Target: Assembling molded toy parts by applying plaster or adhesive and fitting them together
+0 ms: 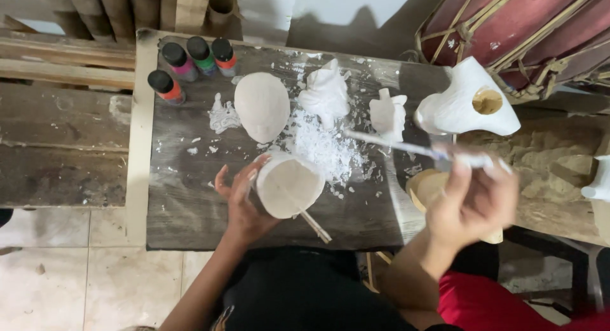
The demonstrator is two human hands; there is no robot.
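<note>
Plaster cup [289,185] sits on its stick at the worktable's [190,197] near edge, my left hand [240,207] cupped loosely around it. My right hand [473,201] grips a knife [406,145] (blurred); I judge a careless swing could chip the figurines [325,93].
</note>
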